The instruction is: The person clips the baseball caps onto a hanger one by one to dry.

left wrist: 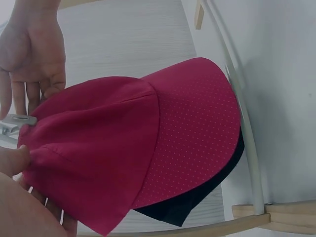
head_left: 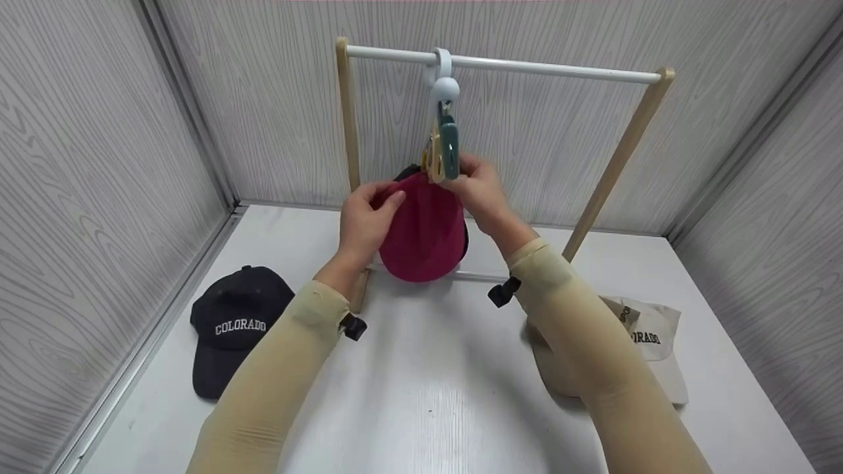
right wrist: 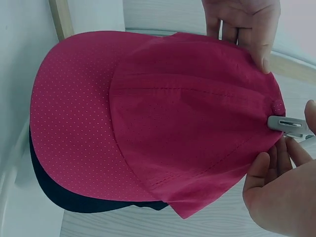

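A magenta baseball cap (head_left: 425, 237) with a dotted brim hangs brim-down below the rack's bar. My left hand (head_left: 365, 220) pinches its edge between thumb and fingers, on the left side. On the other side, my right hand (head_left: 486, 194) is at the top edge, pinching a clip (right wrist: 286, 123) whose jaws sit on the cap. The remaining fingers (right wrist: 259, 173) of that hand curl by the cap's edge. In the head view a green clip (head_left: 450, 148) and a beige clip (head_left: 435, 161) hide part of this grip. Behind the magenta one, a dark cap (left wrist: 168, 212) is partly visible.
A white ring hook (head_left: 444, 62) hangs on the rack's white bar (head_left: 560, 68) between wooden posts (head_left: 619, 161). On the white table (head_left: 421, 395), a black "COLORADO" cap (head_left: 240, 316) lies left; a white cap (head_left: 658, 336) and a brown cap (head_left: 553, 368) lie right, partly covered by my forearm.
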Demonstrator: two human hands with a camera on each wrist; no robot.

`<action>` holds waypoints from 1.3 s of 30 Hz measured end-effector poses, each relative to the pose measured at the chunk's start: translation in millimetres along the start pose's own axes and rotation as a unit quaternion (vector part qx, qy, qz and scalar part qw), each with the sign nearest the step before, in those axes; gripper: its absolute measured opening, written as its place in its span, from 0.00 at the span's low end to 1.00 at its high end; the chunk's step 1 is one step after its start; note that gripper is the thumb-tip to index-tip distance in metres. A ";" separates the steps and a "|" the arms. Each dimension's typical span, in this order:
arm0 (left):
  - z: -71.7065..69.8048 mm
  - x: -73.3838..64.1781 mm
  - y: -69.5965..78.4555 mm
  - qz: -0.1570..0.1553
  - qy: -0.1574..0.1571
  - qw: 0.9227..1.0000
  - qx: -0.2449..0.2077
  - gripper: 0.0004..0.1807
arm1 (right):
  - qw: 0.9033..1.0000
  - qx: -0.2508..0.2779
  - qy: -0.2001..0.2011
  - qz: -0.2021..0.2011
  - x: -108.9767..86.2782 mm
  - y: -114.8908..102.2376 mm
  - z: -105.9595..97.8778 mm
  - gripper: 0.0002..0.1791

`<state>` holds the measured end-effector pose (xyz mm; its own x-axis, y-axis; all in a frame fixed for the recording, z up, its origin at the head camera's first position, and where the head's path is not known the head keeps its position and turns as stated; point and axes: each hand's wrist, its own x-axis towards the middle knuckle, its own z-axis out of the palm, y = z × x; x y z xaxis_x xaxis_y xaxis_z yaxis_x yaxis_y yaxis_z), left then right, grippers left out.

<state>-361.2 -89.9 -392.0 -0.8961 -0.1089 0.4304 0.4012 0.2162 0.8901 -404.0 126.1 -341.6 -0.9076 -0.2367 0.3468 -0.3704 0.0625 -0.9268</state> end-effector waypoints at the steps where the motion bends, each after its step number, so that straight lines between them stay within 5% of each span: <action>1: -1.3 -1.0 -1.2 -0.001 0.001 1.000 0.003 0.17 | 1.000 -0.002 0.000 -0.001 -1.0 1.1 -0.3 0.18; 13: -20.5 -13.0 -16.8 0.006 0.003 0.999 0.031 0.24 | 0.999 -0.045 0.023 -0.010 -16.7 16.7 0.9 0.27; 23: -42.9 -23.8 -33.4 0.017 0.004 0.997 0.074 0.25 | 0.992 -0.111 0.023 -0.056 -33.3 31.3 7.7 0.31; 39: -76.8 -37.1 -45.8 -0.025 0.001 0.994 0.111 0.27 | 0.986 -0.139 0.047 -0.079 -58.4 56.5 17.2 0.36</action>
<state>-331.8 -170.3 -437.2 -0.9136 -0.1262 0.3864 0.3041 0.4186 0.8557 -368.6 126.7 -416.7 -0.8435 -0.1739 0.5083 -0.5370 0.2989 -0.7889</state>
